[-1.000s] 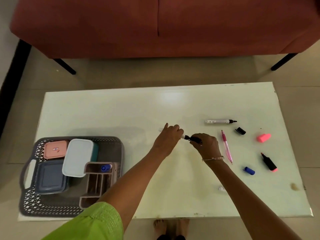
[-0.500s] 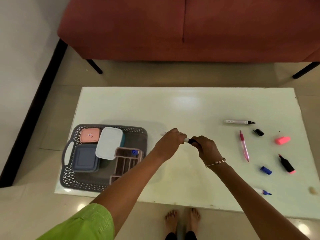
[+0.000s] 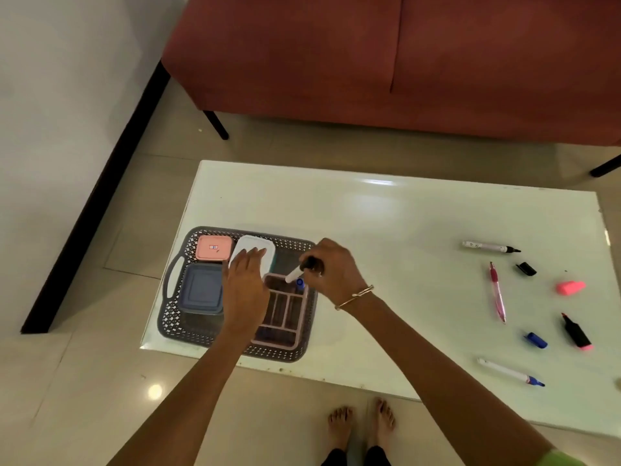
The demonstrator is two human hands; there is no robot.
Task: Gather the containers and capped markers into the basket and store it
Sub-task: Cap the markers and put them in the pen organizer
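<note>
Loose items lie at the right of the white table [image 3: 386, 230]: an uncapped black marker [image 3: 490, 246], its black cap [image 3: 526, 268], a pink pen [image 3: 497, 291] and a blue cap [image 3: 535, 340]. The left forearm crosses the grey basket [image 3: 174, 317], hiding part of the pink organizer [image 3: 285, 307]. The left hand [image 3: 247, 284] rests flat, fingers apart, apparently on the white-lidded container [image 3: 255, 245]. The right hand [image 3: 331, 269] is clamped on a capped marker [image 3: 297, 272], white barrel tilted down over the organizer
</note>
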